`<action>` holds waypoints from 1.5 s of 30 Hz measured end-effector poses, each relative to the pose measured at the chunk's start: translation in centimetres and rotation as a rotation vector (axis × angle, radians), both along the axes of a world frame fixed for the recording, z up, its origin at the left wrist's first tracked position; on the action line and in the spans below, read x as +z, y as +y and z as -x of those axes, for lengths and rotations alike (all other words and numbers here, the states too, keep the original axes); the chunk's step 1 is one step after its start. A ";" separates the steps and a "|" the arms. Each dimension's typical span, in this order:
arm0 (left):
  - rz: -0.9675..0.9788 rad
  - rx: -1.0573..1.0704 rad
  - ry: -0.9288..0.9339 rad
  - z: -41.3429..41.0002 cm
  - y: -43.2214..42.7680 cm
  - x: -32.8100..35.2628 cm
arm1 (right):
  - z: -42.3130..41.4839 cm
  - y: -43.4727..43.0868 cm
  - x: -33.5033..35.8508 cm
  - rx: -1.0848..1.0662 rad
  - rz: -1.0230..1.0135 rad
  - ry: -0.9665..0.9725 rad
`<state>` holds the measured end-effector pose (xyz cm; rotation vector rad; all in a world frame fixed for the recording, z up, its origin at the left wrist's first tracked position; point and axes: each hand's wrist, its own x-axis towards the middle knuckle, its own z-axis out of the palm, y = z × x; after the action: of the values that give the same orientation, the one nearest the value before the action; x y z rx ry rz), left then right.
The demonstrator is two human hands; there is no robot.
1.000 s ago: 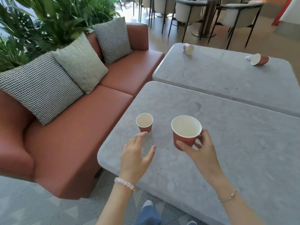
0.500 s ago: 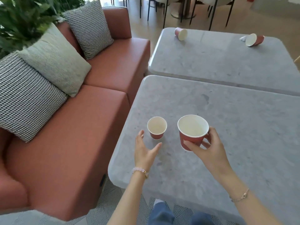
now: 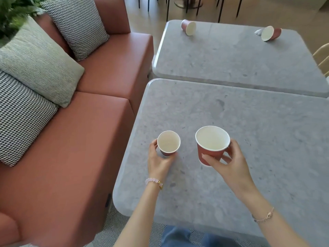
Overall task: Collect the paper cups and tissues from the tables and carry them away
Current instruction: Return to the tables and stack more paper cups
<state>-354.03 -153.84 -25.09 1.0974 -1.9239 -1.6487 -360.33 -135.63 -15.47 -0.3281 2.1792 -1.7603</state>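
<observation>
Red paper cups: four in view, none carried off yet. Status, left to right:

- Your left grip [image 3: 157, 163] is wrapped round the left cup [image 3: 168, 143], fingers on its left wall and thumb low on the near side. The cup is upright by the left edge of the near desk [image 3: 267, 139]. Its base looks seated on the surface, so I'd call it grasped, not lifted.
- Your right grip [image 3: 231, 164] is clamped on the right cup [image 3: 211, 145], thumb across the front wall, fingers behind. The cup is upright, beside the left cup but apart from it. It reads as raised clear of the desk, but I can't confirm that.
- On the far desk [image 3: 231, 59], the far-left cup [image 3: 188, 27] lies on its side at the far-left corner, mouth toward you.
- A white tissue [image 3: 258, 32] sits toward the far-right corner, against the next cup. I can't tell whether they touch.
- The far-right cup [image 3: 270, 33] is also tipped on its side, mouth toward you.

All four look empty from here.

My read is that pickup is about half done, with two of four cups in hand and no tissues. You have yet to lift the left cup. You'd probably stack it into the right one to free a grip. After that come both tipped cups and the tissue on the far desk, then the carry-away. Only one tissue is visible, and the right edges of both desks run out of frame, so check there.
</observation>
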 end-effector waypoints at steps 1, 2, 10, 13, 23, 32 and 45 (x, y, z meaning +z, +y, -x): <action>0.005 0.003 0.001 0.0 0.0 0.0 | 0.0 0.0 0.0 -0.004 -0.001 -0.002; 0.011 0.004 0.003 0.1 -0.1 0.0 | 0.0 0.1 0.0 -0.009 -0.002 -0.005; 0.003 -0.035 0.002 0.6 -0.1 -0.2 | -0.2 0.7 0.2 -0.032 -0.005 -0.002; -0.001 -0.039 0.003 0.8 -0.1 -0.2 | -0.3 1.2 0.2 -0.044 -0.005 -0.010; 0.030 -0.062 0.050 1.2 0.3 1.4 | -0.7 2.0 0.4 -0.078 0.013 -0.013; 0.053 -0.152 0.176 1.2 1.1 6.0 | -0.7 2.3 0.9 -0.085 0.035 0.009; 0.041 -0.397 0.382 3.9 6.7 14.2 | -0.9 8.0 2.1 -0.219 0.075 0.043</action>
<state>-357.96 -147.15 -10.88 0.3548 -1.9835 -1.8433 -359.39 -127.63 -13.40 -0.1508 2.2567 -1.9707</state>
